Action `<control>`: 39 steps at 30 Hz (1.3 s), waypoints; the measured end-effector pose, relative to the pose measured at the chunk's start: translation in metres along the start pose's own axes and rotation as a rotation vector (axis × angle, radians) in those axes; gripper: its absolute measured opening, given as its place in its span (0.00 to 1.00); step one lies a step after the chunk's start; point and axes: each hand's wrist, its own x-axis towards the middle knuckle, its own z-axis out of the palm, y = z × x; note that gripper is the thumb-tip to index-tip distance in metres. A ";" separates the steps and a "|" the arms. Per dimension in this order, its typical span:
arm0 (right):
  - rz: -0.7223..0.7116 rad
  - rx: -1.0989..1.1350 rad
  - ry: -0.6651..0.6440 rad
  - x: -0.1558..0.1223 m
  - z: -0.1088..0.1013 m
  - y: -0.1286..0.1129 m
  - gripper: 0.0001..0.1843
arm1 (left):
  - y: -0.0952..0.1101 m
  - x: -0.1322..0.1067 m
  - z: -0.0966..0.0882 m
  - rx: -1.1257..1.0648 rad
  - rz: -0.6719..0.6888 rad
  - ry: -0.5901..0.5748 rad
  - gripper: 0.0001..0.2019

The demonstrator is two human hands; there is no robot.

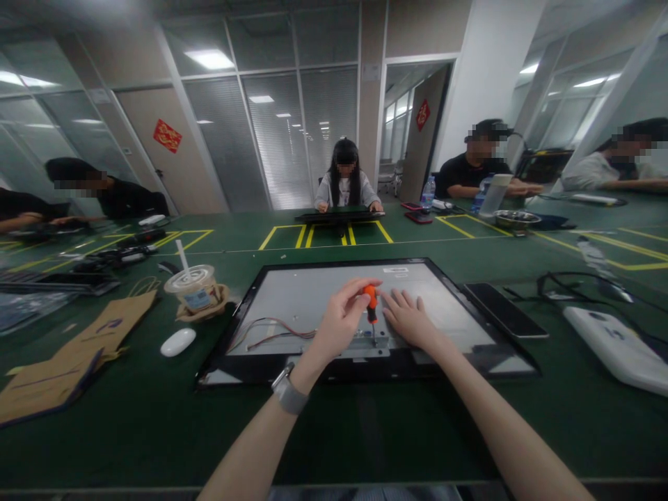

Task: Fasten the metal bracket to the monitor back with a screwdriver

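A flat display panel (292, 292) lies on the green table, its grey metal back up and black frame around it. My left hand (347, 309), a watch on its wrist, is closed around the orange-and-black handle of a screwdriver (371, 299). The shaft stands nearly upright, its tip down at a small metal bracket (382, 342) near the panel's front edge. My right hand (408, 319) rests flat on the panel just right of the screwdriver, fingers spread. Thin coloured wires (271, 334) run across the panel's left part to the bracket area.
To the left are a drink cup (193, 287) in a cardboard holder, a white oval case (178, 342) and a brown paper bag (94, 341). A black phone (505, 309), cables and a white device (616, 351) lie on the right. Several people sit around the table.
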 end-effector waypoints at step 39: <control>-0.008 -0.063 0.000 -0.004 -0.004 -0.001 0.31 | -0.007 -0.002 0.003 0.079 0.095 0.121 0.14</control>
